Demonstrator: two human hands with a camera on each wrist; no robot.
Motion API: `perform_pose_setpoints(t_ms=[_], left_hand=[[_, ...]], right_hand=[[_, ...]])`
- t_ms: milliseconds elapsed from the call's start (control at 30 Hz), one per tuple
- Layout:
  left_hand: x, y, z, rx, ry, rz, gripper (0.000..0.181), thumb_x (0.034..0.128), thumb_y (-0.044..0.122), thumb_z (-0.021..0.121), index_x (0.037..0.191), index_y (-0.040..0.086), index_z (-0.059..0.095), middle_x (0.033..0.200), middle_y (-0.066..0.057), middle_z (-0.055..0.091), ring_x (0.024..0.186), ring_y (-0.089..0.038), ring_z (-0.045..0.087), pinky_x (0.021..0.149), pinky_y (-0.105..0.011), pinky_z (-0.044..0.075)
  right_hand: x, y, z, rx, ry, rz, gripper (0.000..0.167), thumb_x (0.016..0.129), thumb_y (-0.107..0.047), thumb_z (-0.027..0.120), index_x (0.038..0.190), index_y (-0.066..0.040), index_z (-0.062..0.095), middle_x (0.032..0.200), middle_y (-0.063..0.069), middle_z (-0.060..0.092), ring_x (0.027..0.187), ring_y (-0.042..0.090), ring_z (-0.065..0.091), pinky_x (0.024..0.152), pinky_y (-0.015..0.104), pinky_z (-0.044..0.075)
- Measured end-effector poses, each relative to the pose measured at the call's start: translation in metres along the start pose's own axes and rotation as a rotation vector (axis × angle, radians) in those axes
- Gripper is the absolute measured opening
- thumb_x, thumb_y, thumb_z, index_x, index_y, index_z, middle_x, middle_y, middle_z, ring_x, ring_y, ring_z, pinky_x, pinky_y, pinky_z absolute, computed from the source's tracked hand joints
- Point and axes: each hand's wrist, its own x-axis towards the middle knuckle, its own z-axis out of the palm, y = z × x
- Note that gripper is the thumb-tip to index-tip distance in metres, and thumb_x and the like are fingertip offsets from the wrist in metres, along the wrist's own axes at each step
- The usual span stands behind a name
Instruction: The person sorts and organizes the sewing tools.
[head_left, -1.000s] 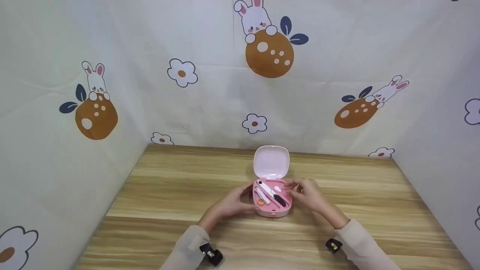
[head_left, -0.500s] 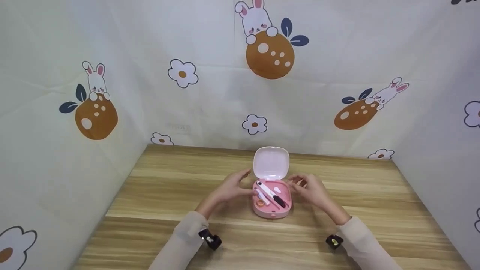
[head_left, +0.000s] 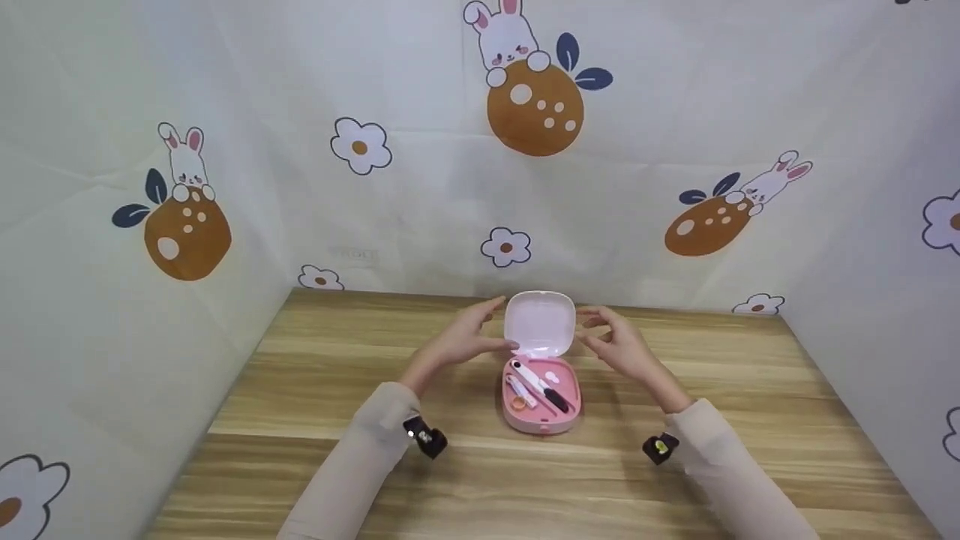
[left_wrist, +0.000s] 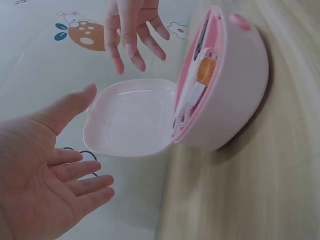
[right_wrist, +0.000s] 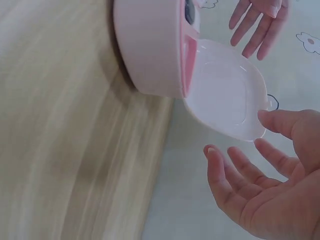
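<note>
A pink case (head_left: 510, 420) stands on the table with its white lid (head_left: 540, 319) raised at the back. In its tray lie a white stick-like tool with a black end (head_left: 553, 399), a small pale tool (head_left: 525, 394) and an orange round piece (head_left: 519, 403). My left hand (head_left: 466, 336) is at the lid's left side, fingers extended and thumb apart; the left wrist view shows nothing in it. On the lid's right side is my right hand (head_left: 624, 349), fingers loosely bent and holding nothing. Whether its thumb (right_wrist: 280, 121) touches the lid's edge, I cannot tell.
The wood-grain table (head_left: 360, 487) runs back to a pale cloth wall (head_left: 420, 202) printed with rabbits and flowers. More cloth walls flank it left and right. A black wrist camera (head_left: 426, 436) sits at the left sleeve, another camera (head_left: 661, 448) at the right.
Both hands have left the sides of the case's base and moved back and up to either side of the lid. The case and the tools in it look unmoved.
</note>
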Motion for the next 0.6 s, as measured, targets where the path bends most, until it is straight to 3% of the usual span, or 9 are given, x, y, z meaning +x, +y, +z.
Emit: perform_pose_setpoints(t_ms=[233,433,600], left_hand=[[0.015,0.008,-0.004,0.086,-0.038,0.032,0.088,0.0917,0.024,0.082,0.161,-0.003,0.035,0.165,-0.024,0.039,0.139,-0.047,0.054,0.118,-0.054,0.047],[0.022,0.013,-0.003,0.12,-0.044,0.044,0.086,0.0921,0.022,0.082,0.16,-0.004,0.037,0.165,-0.024,0.041,0.139,-0.043,0.055,0.115,-0.048,0.051],[0.024,0.013,0.002,0.124,-0.031,0.035,0.086,0.0918,0.021,0.083,0.16,-0.004,0.037,0.164,-0.024,0.042,0.139,-0.04,0.056,0.113,-0.045,0.053]], right_hand=[[0.014,-0.006,-0.005,0.012,-0.057,-0.013,0.049,0.102,-0.008,0.067,0.147,0.007,0.052,0.133,0.037,0.062,0.08,0.03,0.074,0.066,0.04,0.066],[0.021,-0.01,-0.001,-0.001,-0.071,-0.004,0.051,0.103,-0.009,0.066,0.15,0.004,0.051,0.136,0.037,0.061,0.089,0.036,0.074,0.064,0.031,0.065],[0.021,-0.01,0.002,0.028,-0.09,-0.004,0.054,0.104,-0.008,0.065,0.152,0.007,0.046,0.139,0.039,0.058,0.102,0.051,0.071,0.069,0.037,0.067]])
